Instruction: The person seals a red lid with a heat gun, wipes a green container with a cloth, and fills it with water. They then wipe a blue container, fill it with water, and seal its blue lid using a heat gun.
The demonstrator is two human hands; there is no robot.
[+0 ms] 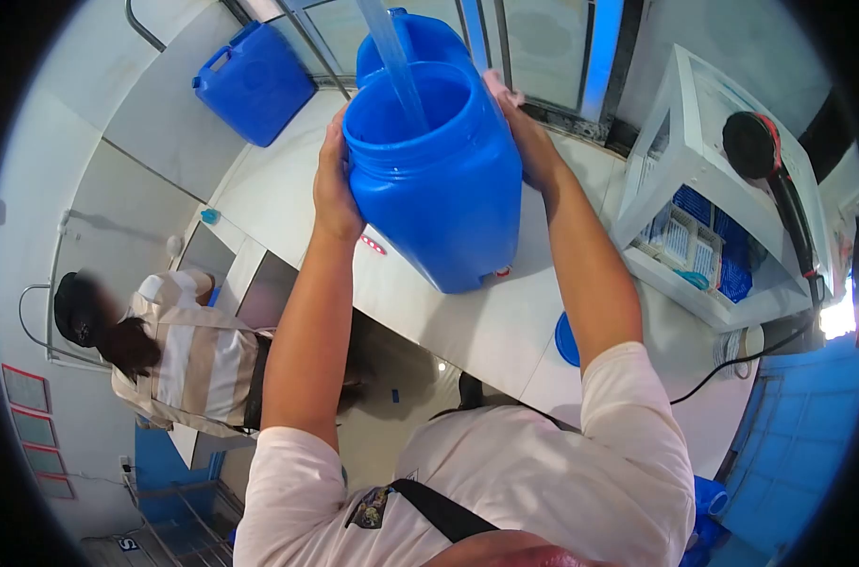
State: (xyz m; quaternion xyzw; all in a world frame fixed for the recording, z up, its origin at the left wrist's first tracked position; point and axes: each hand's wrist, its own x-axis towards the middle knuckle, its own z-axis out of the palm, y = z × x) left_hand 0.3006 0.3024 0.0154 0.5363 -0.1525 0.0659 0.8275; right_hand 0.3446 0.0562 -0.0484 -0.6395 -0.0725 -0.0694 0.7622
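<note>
Nearby, a second jug [255,80] stands at the counter's [467,331] far edge, and a white shelf unit [722,189] with a black hose [788,208] sits to the right. Another person [179,354] works at the left. The jerrycan [439,180] is blue plastic, wide-mouthed, raised above the counter. A water stream [391,57] falls into its open mouth; the level inside is hidden. The left hand [333,189] lies flat against one side, the right hand [524,132] wraps the other, both gripping it.

A jug [434,180] was held above the surface [486,326], a can [255,80] far left, a shelf [713,180] right.
</note>
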